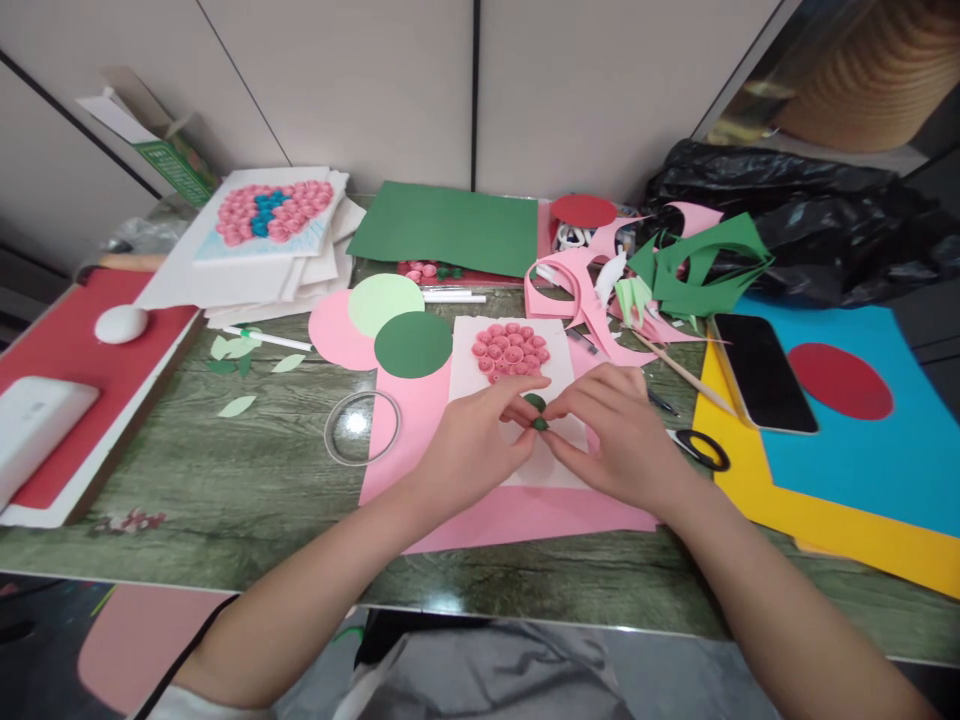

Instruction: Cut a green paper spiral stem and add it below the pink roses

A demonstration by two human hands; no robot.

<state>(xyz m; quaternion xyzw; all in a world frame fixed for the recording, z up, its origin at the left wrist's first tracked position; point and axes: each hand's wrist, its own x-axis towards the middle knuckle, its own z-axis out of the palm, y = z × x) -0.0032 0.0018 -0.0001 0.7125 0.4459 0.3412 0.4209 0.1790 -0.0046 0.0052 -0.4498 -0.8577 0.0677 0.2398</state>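
Observation:
My left hand (472, 440) and my right hand (622, 430) meet over a white card (465, 375) that lies on a pink sheet (420, 410). Both pinch a small dark green rolled paper piece (540, 423) between their fingertips. Another green coil (535, 402) sits on the card just above it. A cluster of pink paper rolls (510, 350) is stuck on the upper part of the card.
Dark green (412, 343), light green (385, 303) and pink paper circles lie left of the card. A tape ring (362, 427), scissors (701, 448), a phone (763, 372), a wooden stick (682, 372), paper scraps (675, 265), coloured sheets (862, 470) and a finished card (270, 210) surround them.

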